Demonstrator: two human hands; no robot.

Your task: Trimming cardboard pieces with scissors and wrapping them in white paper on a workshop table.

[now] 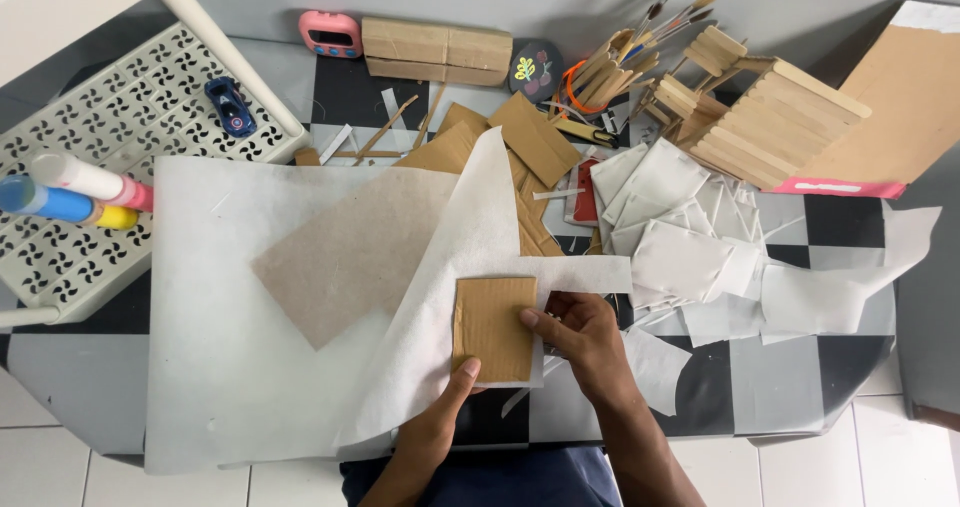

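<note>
- Two glue bottles [70,195] lie on the perforated white rack [150,97] at far left, with a blue toy car [230,107] beside them; the rack's left side is cut off by the frame.
- Next, a large white paper sheet [240,367] overhangs the table's near edge, and a grey-brown card [350,252] shows dimly through it.
- Left hand [440,417]: thumb pressed on the lower edge of the small cardboard rectangle [493,327], the other fingers hidden under the folded paper (so their spread cannot be told).
- Right hand [585,337]: fingers together, pinching the rectangle's right edge near mid-table.
- Behind, a cup of paintbrushes [610,67] stands among cardboard scraps.
- Rightward, cut white paper pieces [680,237] crowd the checkered table [780,387], with bare room only at its near right corner.
- Farthest right, a craft-stick house [770,117] sits by a cardboard sheet [900,107] cut off at the edge.
</note>
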